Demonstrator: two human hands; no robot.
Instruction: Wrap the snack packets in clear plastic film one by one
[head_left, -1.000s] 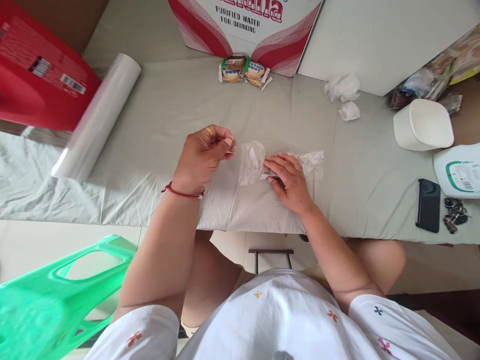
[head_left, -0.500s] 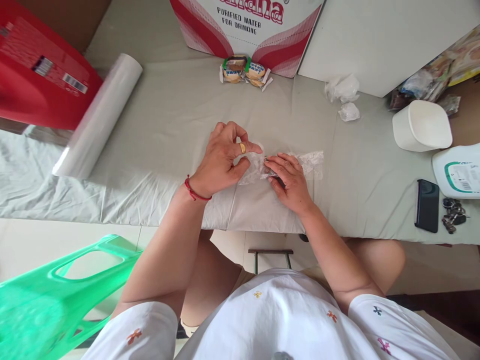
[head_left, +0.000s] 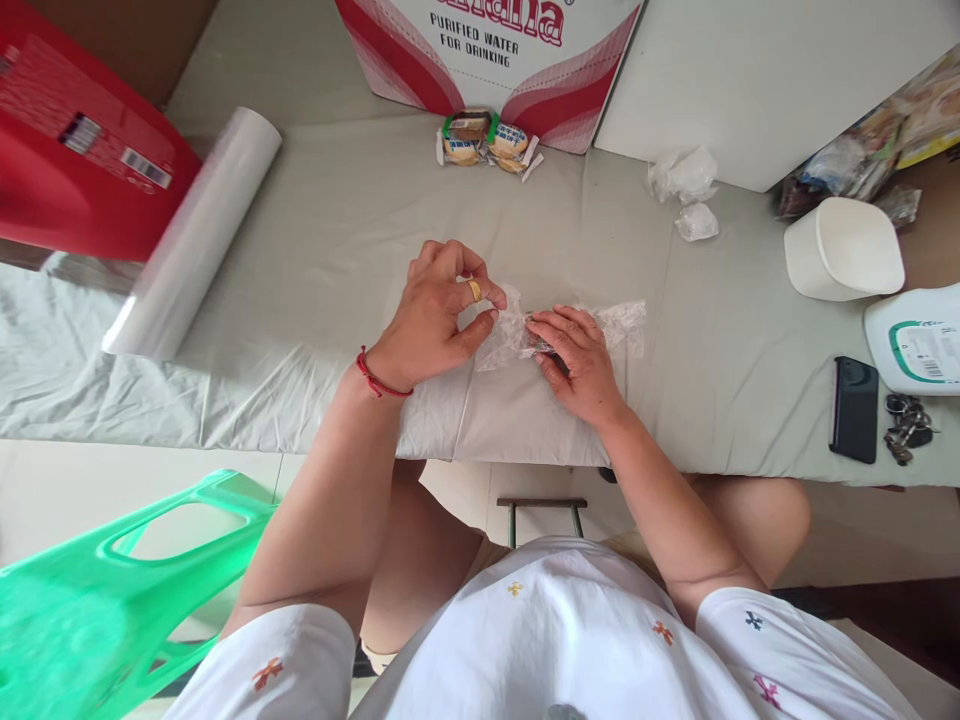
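A sheet of clear plastic wrap (head_left: 622, 322) lies crumpled on the grey cloth-covered table (head_left: 337, 230), with a small item under it. My right hand (head_left: 576, 355) lies flat on that item, fingers stretched over it and pressing it down. My left hand (head_left: 439, 312) wears a gold ring and a red wrist cord; its thumb and fingertips pinch the left edge of the wrap. Both hands are close together at the table's front middle.
A roll of clear film (head_left: 193, 232) lies at the left beside a red box (head_left: 79, 150). Wrapped snacks (head_left: 487, 140) sit before a water carton (head_left: 495, 45). At the right are crumpled wrap (head_left: 686, 185), a white tub (head_left: 844, 250), a phone (head_left: 855, 408), keys (head_left: 909, 432). A green stool (head_left: 127, 580) stands lower left.
My left hand moved right from a raised pinch away from the wrap and closed on the wrap's left edge. My right hand stayed pressed on the item.
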